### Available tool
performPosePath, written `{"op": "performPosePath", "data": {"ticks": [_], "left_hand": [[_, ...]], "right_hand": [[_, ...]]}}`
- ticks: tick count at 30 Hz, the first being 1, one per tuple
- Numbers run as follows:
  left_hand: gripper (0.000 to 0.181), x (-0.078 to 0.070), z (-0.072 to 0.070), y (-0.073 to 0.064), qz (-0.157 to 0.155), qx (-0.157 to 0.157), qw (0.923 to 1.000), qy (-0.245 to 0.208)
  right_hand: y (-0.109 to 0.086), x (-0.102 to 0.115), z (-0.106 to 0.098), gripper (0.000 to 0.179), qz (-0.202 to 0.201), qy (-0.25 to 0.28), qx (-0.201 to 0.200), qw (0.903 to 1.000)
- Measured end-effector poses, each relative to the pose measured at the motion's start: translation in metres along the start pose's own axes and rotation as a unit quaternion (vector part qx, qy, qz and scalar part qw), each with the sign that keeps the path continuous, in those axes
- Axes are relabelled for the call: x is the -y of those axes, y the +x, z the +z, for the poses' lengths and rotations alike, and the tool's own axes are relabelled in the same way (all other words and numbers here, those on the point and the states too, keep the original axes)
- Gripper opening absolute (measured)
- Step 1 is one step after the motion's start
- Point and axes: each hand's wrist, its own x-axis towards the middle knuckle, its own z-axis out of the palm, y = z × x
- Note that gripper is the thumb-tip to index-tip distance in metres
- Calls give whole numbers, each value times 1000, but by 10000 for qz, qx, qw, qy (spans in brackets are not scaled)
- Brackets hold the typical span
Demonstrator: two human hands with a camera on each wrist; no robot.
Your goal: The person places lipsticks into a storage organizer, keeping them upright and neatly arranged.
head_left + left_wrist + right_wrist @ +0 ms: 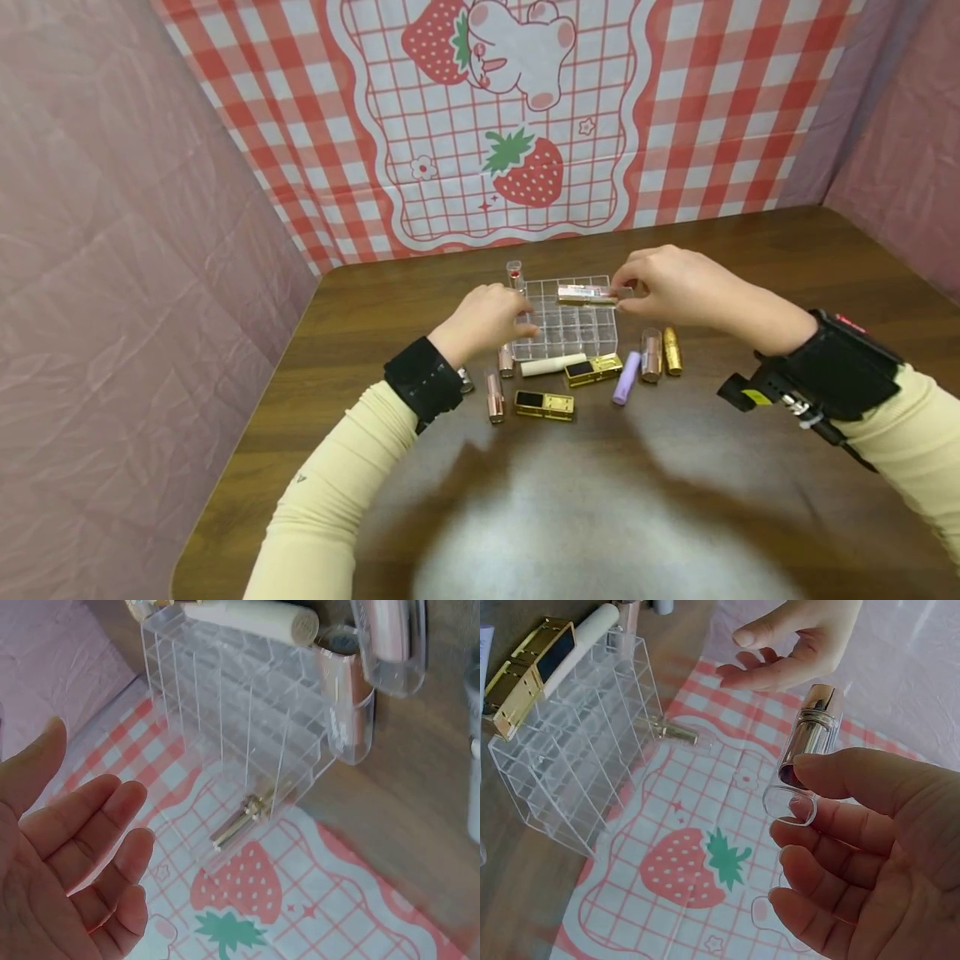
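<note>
Yellow sleeve (pixel 330 492); right hand (pixel 671 283) pinching lipstick tube (pixel 587 297), label (pixel 579 291) illegible.

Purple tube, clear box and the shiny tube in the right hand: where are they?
Purple tube (pixel 627 378): head view, middle of its side.
Clear box (pixel 570 322): head view, inner dividers.
Shiny tube (pixel 810 739): right wrist view, metallic middle.

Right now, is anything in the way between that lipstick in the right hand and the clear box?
Nothing visible stands between the held lipstick and the clear box. The left hand hovers by its left edge; an upright lipstick occupies its back-left corner.
</note>
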Motion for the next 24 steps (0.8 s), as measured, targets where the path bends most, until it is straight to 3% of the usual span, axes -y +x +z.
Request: {"op": "performPosePath", "data": {"ticks": [7,13,24], "left_hand": [[40,8,-3,3,-31,34,10000,-80],[41,13,1,5,-60,48,9999,-69],[34,27,8,8,-79,54,9999,-58]], "right_hand": [[18,-6,-1,15,102,4,-78,9999],[29,-11,0,17,370,-39,82,9993],[62,-27,-7,15,333,-69,313,9989]]}}
